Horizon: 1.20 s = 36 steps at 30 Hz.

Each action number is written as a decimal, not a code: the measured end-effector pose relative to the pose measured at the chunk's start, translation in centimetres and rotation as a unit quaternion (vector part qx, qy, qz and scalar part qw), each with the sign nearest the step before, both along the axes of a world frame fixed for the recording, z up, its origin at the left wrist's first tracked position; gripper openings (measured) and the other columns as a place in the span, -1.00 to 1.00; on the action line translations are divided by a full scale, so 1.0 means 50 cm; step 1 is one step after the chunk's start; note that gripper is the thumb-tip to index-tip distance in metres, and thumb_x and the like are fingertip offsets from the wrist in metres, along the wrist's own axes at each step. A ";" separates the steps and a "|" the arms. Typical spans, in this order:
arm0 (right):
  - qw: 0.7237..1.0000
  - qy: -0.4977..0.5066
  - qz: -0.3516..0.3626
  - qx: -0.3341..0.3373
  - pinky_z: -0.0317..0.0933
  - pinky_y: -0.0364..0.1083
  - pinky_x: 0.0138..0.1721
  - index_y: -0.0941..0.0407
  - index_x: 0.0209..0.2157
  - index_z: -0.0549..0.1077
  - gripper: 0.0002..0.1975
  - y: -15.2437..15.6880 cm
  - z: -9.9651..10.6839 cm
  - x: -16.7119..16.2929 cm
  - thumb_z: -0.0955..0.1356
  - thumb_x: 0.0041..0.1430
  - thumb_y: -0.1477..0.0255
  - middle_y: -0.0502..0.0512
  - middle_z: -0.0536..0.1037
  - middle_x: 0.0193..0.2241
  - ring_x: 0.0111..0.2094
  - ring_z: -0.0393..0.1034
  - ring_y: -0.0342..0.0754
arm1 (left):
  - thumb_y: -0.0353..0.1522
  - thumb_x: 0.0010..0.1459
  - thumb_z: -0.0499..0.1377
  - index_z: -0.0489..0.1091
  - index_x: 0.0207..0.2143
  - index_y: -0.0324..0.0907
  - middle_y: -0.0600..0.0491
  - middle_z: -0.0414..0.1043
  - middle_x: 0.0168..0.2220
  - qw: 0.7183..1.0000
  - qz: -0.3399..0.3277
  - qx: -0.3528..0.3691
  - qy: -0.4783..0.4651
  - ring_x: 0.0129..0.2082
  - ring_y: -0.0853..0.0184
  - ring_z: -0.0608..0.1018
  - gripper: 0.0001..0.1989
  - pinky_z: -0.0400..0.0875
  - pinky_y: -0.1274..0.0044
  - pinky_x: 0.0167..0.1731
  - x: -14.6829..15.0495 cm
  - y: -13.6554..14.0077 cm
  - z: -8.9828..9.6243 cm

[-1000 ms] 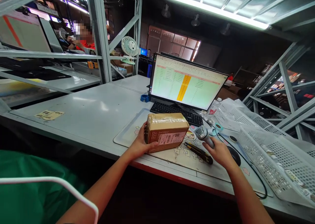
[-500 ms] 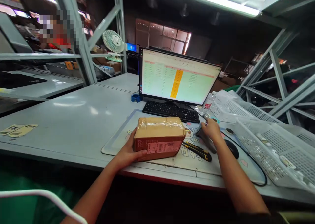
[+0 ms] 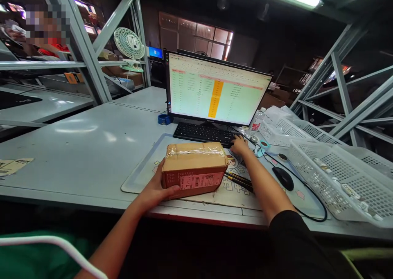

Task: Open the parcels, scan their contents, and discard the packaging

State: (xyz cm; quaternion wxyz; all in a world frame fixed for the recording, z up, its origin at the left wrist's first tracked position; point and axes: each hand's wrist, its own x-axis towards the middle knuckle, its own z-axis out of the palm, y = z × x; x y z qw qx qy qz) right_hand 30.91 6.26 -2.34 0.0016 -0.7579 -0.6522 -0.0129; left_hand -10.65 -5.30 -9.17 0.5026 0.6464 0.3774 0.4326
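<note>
Bench (image 3: 86, 152) lies open leftward of the left grip (image 3: 156, 190), a broad low pass toward the yellow labels (image 3: 14, 166). Keyboard (image 3: 199, 132) and monitor (image 3: 196, 88) wall off the carton's (image 3: 193, 172) far side; right forearm (image 3: 268, 187) bars its right flank, and beyond it mouse (image 3: 283, 178), looped cable (image 3: 316, 220) and white basket (image 3: 325, 189) leave narrow gaps.

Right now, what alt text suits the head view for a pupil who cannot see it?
A person's left hand holds a taped cardboard box on a desk mat; the right hand is at the right end of a black keyboard. Behind stands a lit monitor; to the right are a black mouse and white basket.
</note>
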 end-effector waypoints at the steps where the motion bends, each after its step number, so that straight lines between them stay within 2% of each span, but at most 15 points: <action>1: 1.000 0.000 0.000 -0.003 -0.13 0.39 0.45 0.15 0.30 0.50 -0.48 0.003 -0.001 -0.002 0.31 0.33 0.47 0.30 0.08 0.53 0.52 -0.16 0.37 | 0.04 -0.04 0.51 0.00 0.51 -0.09 -0.27 0.39 0.31 1.000 0.001 -0.003 -0.001 0.40 -0.21 0.35 0.22 0.16 -0.06 0.42 0.000 0.000 -0.001; 6: 1.000 0.016 0.004 -0.010 -0.08 0.43 0.42 0.19 0.40 0.36 -0.40 0.013 0.013 -0.033 0.23 0.36 0.54 0.34 0.08 0.52 0.52 -0.12 0.39 | 0.08 -0.03 0.49 -0.06 0.53 -0.07 -0.28 0.30 0.38 1.000 0.011 -0.014 0.012 0.42 -0.21 0.32 0.25 0.10 -0.07 0.44 -0.002 -0.006 0.000; 9: 0.999 0.032 0.024 0.011 0.03 0.28 0.41 0.25 0.41 0.32 -0.42 -0.015 0.031 -0.059 0.21 0.39 0.53 0.42 0.21 0.46 0.47 0.06 0.32 | 0.07 -0.02 0.49 -0.08 0.54 -0.07 -0.29 0.24 0.41 1.000 0.006 -0.011 0.021 0.43 -0.20 0.30 0.25 0.07 -0.08 0.45 -0.005 -0.008 0.004; 11: 0.997 0.051 0.052 0.007 0.21 0.10 0.30 0.20 0.39 0.35 -0.45 -0.063 0.032 -0.070 0.23 0.42 0.48 0.37 0.45 0.31 0.31 0.34 0.20 | 0.06 -0.02 0.49 -0.10 0.54 -0.05 -0.29 0.24 0.41 1.000 0.001 -0.005 0.017 0.43 -0.20 0.30 0.26 0.08 -0.09 0.44 -0.007 -0.007 0.006; 13: 0.995 0.070 0.074 -0.019 0.34 -0.01 0.13 0.07 0.32 0.44 -0.52 -0.133 0.016 -0.069 0.30 0.43 0.38 0.24 0.61 0.13 0.13 0.52 0.12 | 0.04 -0.01 0.50 -0.12 0.55 -0.02 -0.28 0.27 0.39 1.000 -0.002 0.001 0.010 0.42 -0.20 0.32 0.26 0.11 -0.10 0.43 -0.007 -0.006 0.007; 16: 0.991 0.085 0.101 -0.031 0.37 0.02 0.10 -0.04 0.27 0.50 -0.50 -0.251 -0.030 -0.054 0.43 0.33 0.23 0.18 0.59 0.15 0.12 0.52 0.16 | 0.03 -0.04 0.52 -0.05 0.54 0.00 -0.25 0.32 0.37 1.000 0.003 0.004 0.001 0.40 -0.21 0.35 0.24 0.18 -0.09 0.41 -0.006 -0.005 0.007; 18: 0.989 0.084 0.121 -0.016 0.34 0.07 0.15 0.00 0.27 0.49 -0.49 -0.312 -0.055 -0.045 0.42 0.33 0.23 0.25 0.54 0.19 0.17 0.47 0.22 | 0.03 -0.08 0.53 0.01 0.52 -0.02 -0.25 0.34 0.35 1.000 0.006 0.006 0.002 0.39 -0.23 0.36 0.24 0.19 -0.07 0.41 -0.005 -0.004 0.010; 20: 0.987 0.090 0.132 0.004 0.31 0.09 0.18 0.09 0.23 0.51 -0.57 -0.344 -0.061 -0.043 0.34 0.40 0.30 0.32 0.54 0.15 0.16 0.45 0.23 | 0.03 -0.07 0.53 0.05 0.51 -0.05 -0.26 0.34 0.36 1.000 -0.005 0.003 0.002 0.39 -0.24 0.36 0.21 0.17 -0.07 0.41 -0.004 -0.002 0.015; 22: 0.983 0.141 0.115 0.034 0.31 0.07 0.16 0.15 0.13 0.53 -0.63 -0.345 -0.047 -0.045 0.24 0.43 0.38 0.33 0.59 0.05 0.09 0.49 0.19 | 0.02 -0.05 0.53 0.12 0.48 -0.07 -0.26 0.33 0.37 1.000 -0.025 -0.003 0.003 0.39 -0.22 0.36 0.15 0.15 -0.09 0.41 -0.005 0.002 0.020; 24: 0.962 0.256 0.077 0.058 0.40 0.02 -0.01 0.13 0.00 0.50 -0.68 -0.326 -0.020 -0.049 0.17 0.44 0.40 0.25 0.63 -0.14 -0.10 0.55 0.11 | 0.00 -0.05 0.53 0.24 0.41 -0.08 -0.25 0.37 0.34 0.999 -0.039 -0.011 0.008 0.39 -0.21 0.37 0.04 0.12 -0.12 0.41 -0.008 0.007 0.023; 27: 0.880 0.473 0.036 0.032 0.35 -0.09 -0.44 0.05 -0.18 0.38 -0.71 -0.290 0.030 -0.061 0.16 0.48 0.20 0.01 0.50 -0.48 -0.50 0.43 -0.02 | -0.03 -0.10 0.57 0.42 0.26 -0.09 -0.23 0.51 0.21 0.998 -0.045 -0.018 0.033 0.38 -0.23 0.38 -0.11 0.11 -0.14 0.41 -0.019 0.017 0.023; 29: 0.832 0.553 0.035 0.002 0.21 -0.15 -0.61 0.04 -0.24 0.34 -0.64 -0.274 0.061 -0.076 0.22 0.44 0.03 -0.09 0.39 -0.58 -0.64 0.29 -0.09 | -0.03 -0.13 0.57 0.47 0.20 -0.11 -0.24 0.54 0.18 0.998 -0.046 -0.023 0.048 0.37 -0.26 0.38 -0.15 0.12 -0.14 0.41 -0.026 0.024 0.020; 30: 0.822 0.568 0.037 -0.011 0.16 -0.17 -0.65 0.04 -0.25 0.35 -0.60 -0.269 0.074 -0.085 0.26 0.41 -0.02 -0.10 0.36 -0.61 -0.67 0.25 -0.11 | -0.03 -0.14 0.58 0.48 0.18 -0.11 -0.24 0.54 0.18 0.997 -0.047 -0.026 0.052 0.37 -0.27 0.39 -0.15 0.12 -0.14 0.41 -0.029 0.027 0.018; 33: 0.823 0.565 0.052 -0.032 0.12 -0.19 -0.68 0.07 -0.27 0.41 -0.56 -0.270 0.104 -0.109 0.32 0.37 -0.05 -0.09 0.36 -0.63 -0.68 0.23 -0.14 | -0.01 -0.15 0.57 0.49 0.16 -0.12 -0.23 0.54 0.19 0.997 -0.049 -0.027 0.052 0.36 -0.26 0.40 -0.15 0.13 -0.12 0.41 -0.034 0.029 0.013; 36: 0.842 0.528 0.110 -0.016 0.21 -0.19 -0.59 0.09 -0.27 0.45 -0.59 -0.279 0.113 -0.119 0.33 0.39 0.01 -0.05 0.42 -0.57 -0.59 0.31 -0.14 | 0.02 -0.14 0.56 0.44 0.23 -0.14 -0.23 0.48 0.26 0.997 -0.045 -0.029 0.060 0.38 -0.25 0.38 -0.07 0.10 -0.13 0.42 -0.033 0.025 0.017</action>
